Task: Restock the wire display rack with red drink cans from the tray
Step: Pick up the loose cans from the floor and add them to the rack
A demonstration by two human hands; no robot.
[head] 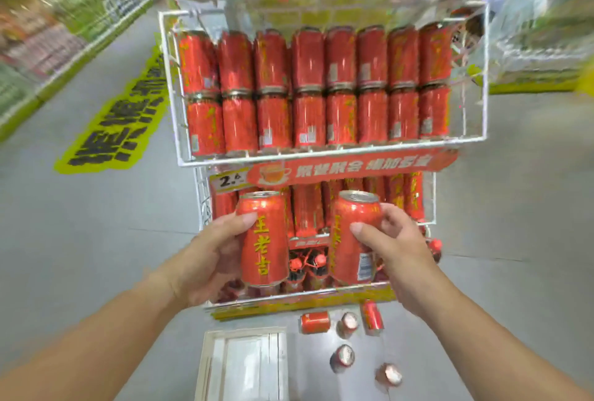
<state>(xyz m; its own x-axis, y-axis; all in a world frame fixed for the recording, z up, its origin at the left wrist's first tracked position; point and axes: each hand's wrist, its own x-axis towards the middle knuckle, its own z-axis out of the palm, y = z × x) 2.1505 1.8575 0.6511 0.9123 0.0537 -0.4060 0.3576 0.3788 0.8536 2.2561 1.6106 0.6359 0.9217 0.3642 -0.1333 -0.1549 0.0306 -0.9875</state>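
My left hand (209,252) grips an upright red drink can (265,240) with yellow characters. My right hand (395,246) grips a second red can (348,240), tilted slightly. Both cans are held in front of the middle shelf of the white wire display rack (485,79). The rack's upper basket holds two full rows of red cans (308,88). More cans (308,207) stand on the middle shelf behind the held ones. A white tray (212,365) lies on the floor below, and its visible part holds nothing.
Several red cans (315,322) lie and stand loose on the grey floor right of the tray. Red-capped bottles (308,262) fill the rack's lower shelf. A yellow floor sticker (119,124) is at left, and store shelves line both sides of the aisle.
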